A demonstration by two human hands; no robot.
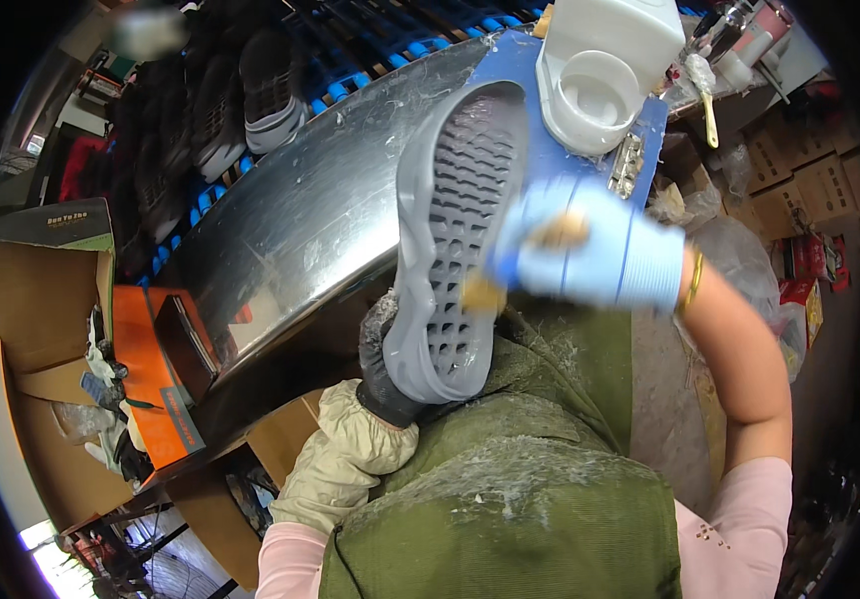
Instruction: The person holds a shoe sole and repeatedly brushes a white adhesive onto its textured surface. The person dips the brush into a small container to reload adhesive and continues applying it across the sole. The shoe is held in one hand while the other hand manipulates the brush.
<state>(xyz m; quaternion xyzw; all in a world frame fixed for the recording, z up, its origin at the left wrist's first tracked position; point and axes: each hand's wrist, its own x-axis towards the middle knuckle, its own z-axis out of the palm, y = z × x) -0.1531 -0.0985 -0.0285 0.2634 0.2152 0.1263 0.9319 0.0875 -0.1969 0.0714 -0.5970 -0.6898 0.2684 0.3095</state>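
A grey shoe sole [415, 240] with a grid of holes and wavy ridges inside stands tilted in front of me, its top end over a blue board. My left hand [387, 354], in a dark, stained glove, is closed around its lower left edge; most of the fingers are hidden behind the sole. My right hand [584, 245], in a light blue glove and blurred by motion, grips a brush [485, 293]. Its yellowish bristles are at the inner lower right side of the sole. Part of the brush's wooden handle shows between the fingers.
A white container with a round cup [594, 100] stands on the blue board [503, 62]. Left of the sole lies a shiny metal tabletop [320, 220]. Behind it, several dark shoes [272, 90] rest on a blue-wheeled roller conveyor. An open cardboard box [45, 309] is at left; another brush [706, 100] lies upper right.
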